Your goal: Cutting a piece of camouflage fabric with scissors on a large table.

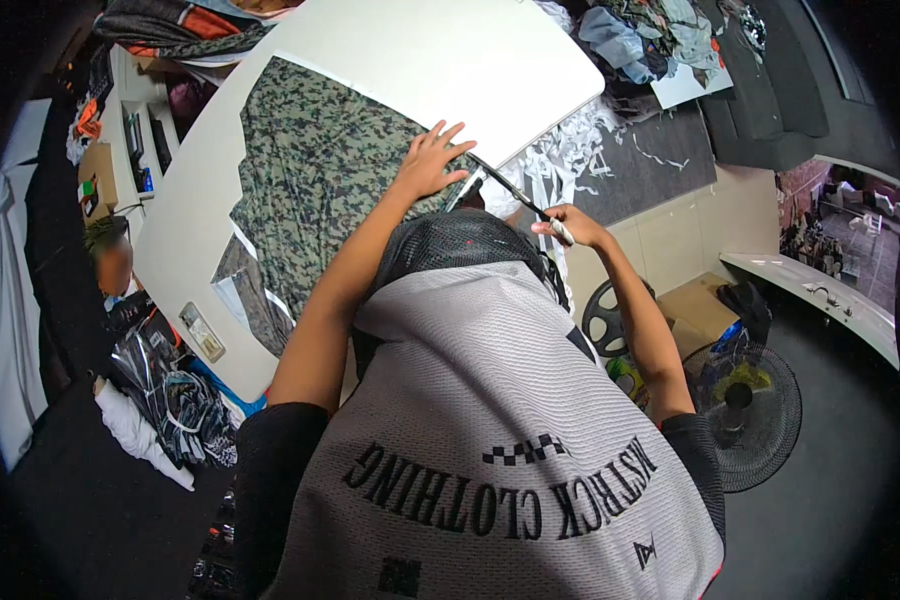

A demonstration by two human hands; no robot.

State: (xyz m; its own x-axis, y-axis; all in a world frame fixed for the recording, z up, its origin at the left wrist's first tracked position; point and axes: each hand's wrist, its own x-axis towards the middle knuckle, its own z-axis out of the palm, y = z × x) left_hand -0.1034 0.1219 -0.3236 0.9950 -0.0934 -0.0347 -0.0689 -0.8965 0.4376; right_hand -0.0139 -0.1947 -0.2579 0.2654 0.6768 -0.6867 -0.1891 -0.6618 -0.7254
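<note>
Camouflage fabric [310, 160] in green, black and grey lies spread over the white table [420, 50]. My left hand [433, 163] rests flat on its right end with the fingers spread. Off the table's near right edge, my right hand [576, 226] is closed round the white-wrapped handle of long dark scissors [513, 188]. The blades point up and left toward the fabric's edge, close to my left fingertips. Whether they touch the fabric, I cannot tell. My grey mesh top and a black mesh piece hide the table's near edge.
White fabric strips [570, 150] hang and lie beyond the table's right edge. A standing fan [740, 400] and a cardboard box [698, 310] are on the floor at right. Grey fabric pieces [245, 285] and a small tray [202, 332] lie on the table's left. Another person [110, 255] is at far left.
</note>
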